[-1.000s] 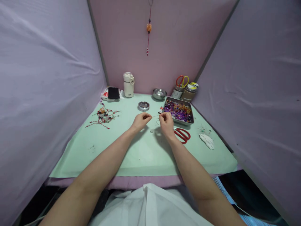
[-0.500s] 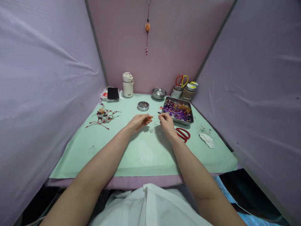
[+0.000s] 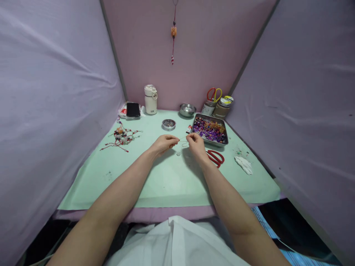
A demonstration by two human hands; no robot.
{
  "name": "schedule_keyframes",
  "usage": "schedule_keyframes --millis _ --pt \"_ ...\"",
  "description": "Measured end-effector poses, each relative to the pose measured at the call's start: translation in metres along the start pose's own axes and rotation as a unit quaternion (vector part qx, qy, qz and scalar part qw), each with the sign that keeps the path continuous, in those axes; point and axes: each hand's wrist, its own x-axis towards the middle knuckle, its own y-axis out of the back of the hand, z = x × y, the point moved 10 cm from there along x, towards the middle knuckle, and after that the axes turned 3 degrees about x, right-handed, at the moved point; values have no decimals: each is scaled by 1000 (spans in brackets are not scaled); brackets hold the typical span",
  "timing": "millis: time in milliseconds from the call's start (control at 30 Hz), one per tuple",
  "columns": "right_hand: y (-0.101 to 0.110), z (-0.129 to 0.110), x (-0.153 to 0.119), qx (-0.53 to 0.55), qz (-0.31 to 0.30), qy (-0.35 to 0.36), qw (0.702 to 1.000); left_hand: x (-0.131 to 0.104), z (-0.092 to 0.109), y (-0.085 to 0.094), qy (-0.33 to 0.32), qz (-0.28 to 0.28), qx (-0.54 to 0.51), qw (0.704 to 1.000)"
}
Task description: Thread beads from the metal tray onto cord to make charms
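Note:
A thin pale cord (image 3: 183, 140) runs between my two hands above the green cloth, with a small loop hanging below it. My left hand (image 3: 165, 144) pinches one end of the cord at its fingertips. My right hand (image 3: 195, 144) pinches the cord on the other side, just in front of the bead tray. A small pale piece (image 3: 178, 153) lies on the cloth below the gap between my hands. Red-handled scissors (image 3: 215, 158) rest to the right of my right wrist, their blades partly hidden by it.
A metal tray (image 3: 227, 139) of purple beads and orange cords stands behind my right hand. Further back are a round bead dish (image 3: 169, 125), a steel bowl (image 3: 188, 110) and a white bottle (image 3: 151, 101). Beaded strings (image 3: 123, 136) lie left, a white cloth (image 3: 243, 165) right.
The fingers of my left hand have closed up more and moved slightly lower. My right hand has shifted a little left, and the cord between them has changed shape.

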Motion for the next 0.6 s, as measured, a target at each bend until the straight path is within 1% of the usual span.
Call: schedule_keyframes --millis 133,233,333,400,500,600 --pt "-1 -4 -1 -18 0 20 1000 1 -3 7 13 30 -6 999" --pt "-10 -8 -5 -63 -31 40 997 7 -9 10 17 32 -71 997" --pt "-22 -15 -10 -141 -70 88 984 14 -20 12 36 36 -139 989" --pt "-27 -18 -13 -173 -83 116 975 18 -26 13 49 41 -173 983" --pt "-26 -16 -13 -164 -78 112 977 20 -32 14 59 53 -206 975" --pt "-23 -14 -13 -140 -68 97 983 20 -34 16 59 73 -211 973"
